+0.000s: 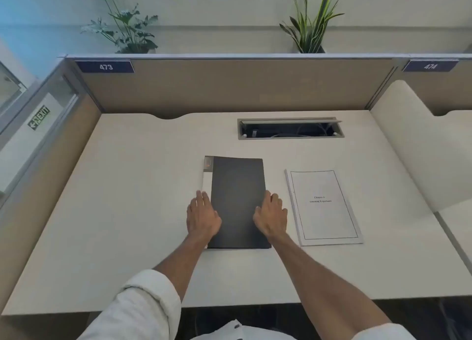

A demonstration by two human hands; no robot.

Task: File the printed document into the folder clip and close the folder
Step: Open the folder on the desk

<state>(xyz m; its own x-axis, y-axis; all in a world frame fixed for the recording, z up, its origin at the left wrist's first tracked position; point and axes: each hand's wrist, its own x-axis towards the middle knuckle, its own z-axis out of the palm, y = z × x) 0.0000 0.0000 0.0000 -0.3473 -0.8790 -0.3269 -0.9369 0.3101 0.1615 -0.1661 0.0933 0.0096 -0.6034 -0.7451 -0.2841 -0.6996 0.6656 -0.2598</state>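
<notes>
A dark grey folder (237, 194) lies closed and flat in the middle of the white desk (127, 212), with a pale spine strip and a small label along its left side. My left hand (203, 215) rests flat on the folder's left edge, fingers spread. My right hand (272, 215) lies on the folder's right edge, fingers curled over that edge. The printed document (323, 206), a white stapled stack with a bordered title page, lies on the desk just right of the folder, apart from both hands.
An open cable tray (290, 128) is set into the desk behind the folder. Brown partition walls (229, 86) close off the back and left, with labels 473 and 474. A curved white divider (419, 145) stands on the right. Two plants stand behind the partition.
</notes>
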